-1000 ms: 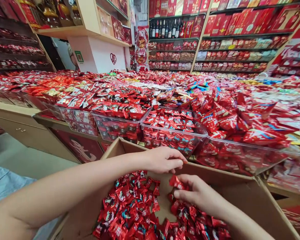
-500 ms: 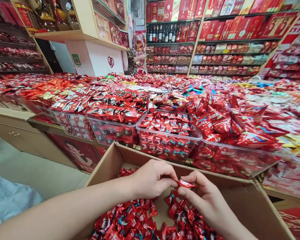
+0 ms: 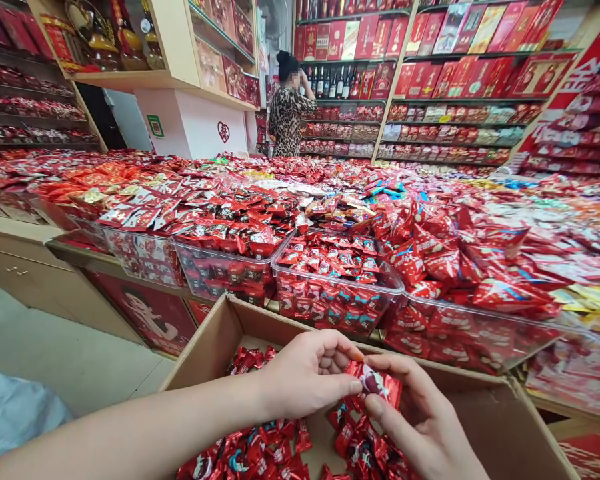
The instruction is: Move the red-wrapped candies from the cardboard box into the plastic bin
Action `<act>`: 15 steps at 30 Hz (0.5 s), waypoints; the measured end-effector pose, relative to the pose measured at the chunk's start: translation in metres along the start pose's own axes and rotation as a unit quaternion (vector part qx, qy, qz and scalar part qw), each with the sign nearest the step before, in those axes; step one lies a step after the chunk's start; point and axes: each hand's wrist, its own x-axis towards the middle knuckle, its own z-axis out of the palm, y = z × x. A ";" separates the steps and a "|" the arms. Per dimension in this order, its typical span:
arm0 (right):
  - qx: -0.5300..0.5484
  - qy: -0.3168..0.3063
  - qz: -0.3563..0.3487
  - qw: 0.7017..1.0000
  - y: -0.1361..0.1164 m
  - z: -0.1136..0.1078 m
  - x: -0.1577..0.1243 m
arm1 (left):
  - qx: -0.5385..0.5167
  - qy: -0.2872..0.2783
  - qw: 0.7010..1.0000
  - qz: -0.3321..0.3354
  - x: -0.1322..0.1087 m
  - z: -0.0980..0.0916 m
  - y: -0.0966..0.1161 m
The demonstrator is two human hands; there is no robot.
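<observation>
Between both hands is one red-wrapped candy (image 3: 379, 384), its printed face turned up toward me. My left hand (image 3: 305, 373) pinches the candy's left end between thumb and forefinger. At its right side my right hand (image 3: 420, 413) grips it with thumb and fingers. Both hands are held over an open cardboard box (image 3: 485, 407). Inside the box, many loose red candies (image 3: 265, 447) lie in heaps, partly covered by my forearms. A bit of the bare box bottom shows between the heaps.
Beyond the box stand clear plastic bins (image 3: 337, 293) heaped with small red candies. To their right is a bin of larger red pouches (image 3: 445, 253). A person in a patterned top (image 3: 290, 113) stands by the back shelves (image 3: 340, 100). Pale fabric (image 3: 15, 417) shows at lower left.
The candy has been turned from edge-on to flat, so its print shows. Both hands still hold it. The person at the back now stands in fuller view, an arm raised to the head.
</observation>
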 end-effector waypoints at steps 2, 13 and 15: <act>0.080 0.010 0.081 0.993 -0.001 0.003 -0.001 | 0.004 0.007 1.000 -0.008 0.001 -0.002 0.001; 0.138 -0.032 0.169 0.975 -0.002 0.001 0.006 | 0.183 -0.019 0.981 0.065 -0.002 -0.008 -0.003; 0.104 -0.014 0.148 0.983 -0.002 -0.002 0.007 | 0.284 -0.001 0.949 0.136 -0.003 -0.014 0.002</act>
